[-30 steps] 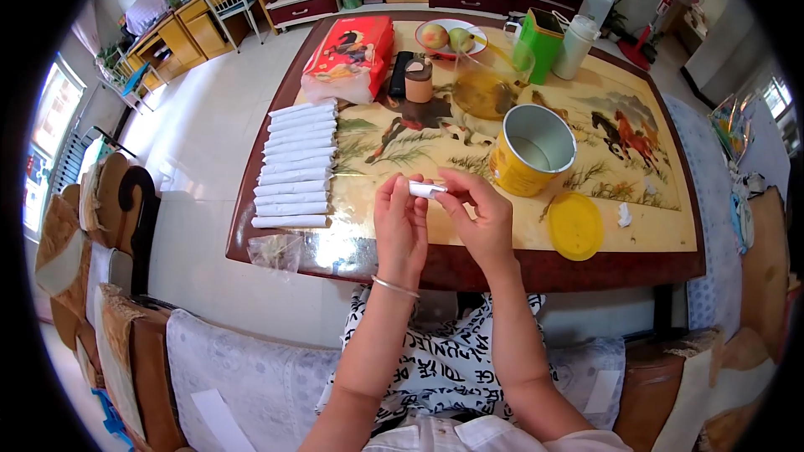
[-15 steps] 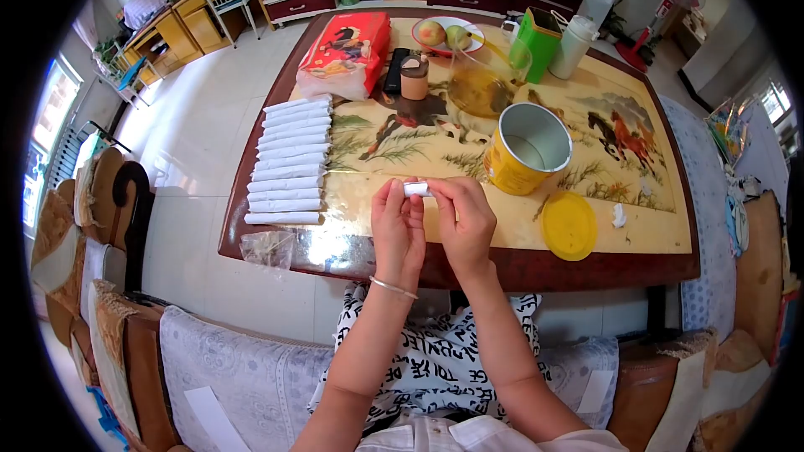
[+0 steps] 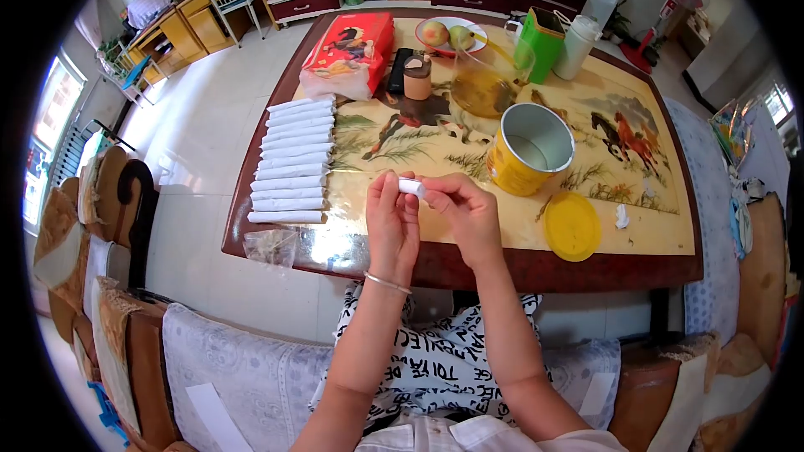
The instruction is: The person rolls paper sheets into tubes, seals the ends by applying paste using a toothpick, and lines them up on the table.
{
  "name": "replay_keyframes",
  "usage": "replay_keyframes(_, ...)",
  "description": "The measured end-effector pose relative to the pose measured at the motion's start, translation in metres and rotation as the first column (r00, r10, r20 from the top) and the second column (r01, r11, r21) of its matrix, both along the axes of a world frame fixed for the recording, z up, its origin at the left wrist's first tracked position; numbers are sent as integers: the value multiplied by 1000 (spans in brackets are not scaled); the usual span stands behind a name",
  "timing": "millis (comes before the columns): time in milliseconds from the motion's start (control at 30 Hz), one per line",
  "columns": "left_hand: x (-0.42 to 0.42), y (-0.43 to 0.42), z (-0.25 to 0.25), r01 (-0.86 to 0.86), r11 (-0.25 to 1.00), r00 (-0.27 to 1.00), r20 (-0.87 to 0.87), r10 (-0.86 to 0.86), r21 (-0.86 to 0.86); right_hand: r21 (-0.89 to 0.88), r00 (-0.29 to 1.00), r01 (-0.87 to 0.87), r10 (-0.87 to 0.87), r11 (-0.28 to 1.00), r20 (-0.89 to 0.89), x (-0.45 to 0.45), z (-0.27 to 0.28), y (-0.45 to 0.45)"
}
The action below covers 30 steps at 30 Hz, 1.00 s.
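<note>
A small white paper roll (image 3: 410, 187) is held between both hands above the table's near edge. My left hand (image 3: 394, 216), with a bracelet at its wrist, is closed on the roll's left part. The fingertips of my right hand (image 3: 466, 211) pinch its right end. To the left, several white paper rolls (image 3: 290, 159) lie side by side in a column. An open yellow can (image 3: 529, 151) stands right of my hands, with a yellow lid (image 3: 572, 227) lying in front of it.
A clear plastic bag (image 3: 270, 247) lies at the near left edge. Farther back are a red package (image 3: 347, 54), a brown jar (image 3: 417, 78), a glass pot (image 3: 484, 88), a fruit plate (image 3: 480, 33), a green box (image 3: 540, 44) and a white bottle (image 3: 577, 48).
The view has shifted slightly. My hands stay on the small roll, which now tilts down to the right, and my right fingers have shifted at its end.
</note>
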<state>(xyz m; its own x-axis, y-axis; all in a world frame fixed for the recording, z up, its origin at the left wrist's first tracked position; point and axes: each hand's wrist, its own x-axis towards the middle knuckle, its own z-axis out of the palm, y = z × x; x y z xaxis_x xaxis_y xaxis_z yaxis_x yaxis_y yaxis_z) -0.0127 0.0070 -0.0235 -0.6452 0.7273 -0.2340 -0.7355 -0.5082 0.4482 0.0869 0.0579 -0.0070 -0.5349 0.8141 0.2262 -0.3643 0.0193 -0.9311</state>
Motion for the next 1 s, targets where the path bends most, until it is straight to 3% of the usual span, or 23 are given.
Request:
replay_keyframes(100,8,-1,13,17,998,996,-89,-21,-53,-132,999,-48,45,990,-21,9,4,4)
replay_keyframes(167,10,-2,14,-3,999,967,-255,-6,-35,-182,997,-71,67,981,-26,12,4,7)
replay_keyframes(233,11,0,9,13,999,964,-264,-23,-42,-225,990,-143,139,964,-32,14,2,9)
replay_keyframes(467,3,1,12,16,997,909,-414,-49,-81,-216,994,-109,100,970,-53,13,-1,9)
replay_keyframes(500,1,1,11,39,998,884,-464,-61,-58,-125,995,-98,96,987,-29,13,2,8)
replay_keyframes(567,0,1,11,50,997,876,-476,-75,-65,-31,995,-95,95,995,-5,14,3,8)
replay_keyframes(667,3,-1,21,77,996,889,-449,-89,-45,-126,992,-121,115,985,-50,12,-8,9)
replay_keyframes(733,5,-1,27,89,996,908,-411,-86,-11,-369,972,-162,85,915,-217,8,-11,7)
replay_keyframes(833,5,-3,29,108,994,885,-457,-85,23,-457,956,-232,113,859,-272,7,-11,2)
replay_keyframes(1000,-1,-7,22,53,982,930,-366,17,179,-468,930,-292,132,834,-344,-7,-8,-14)
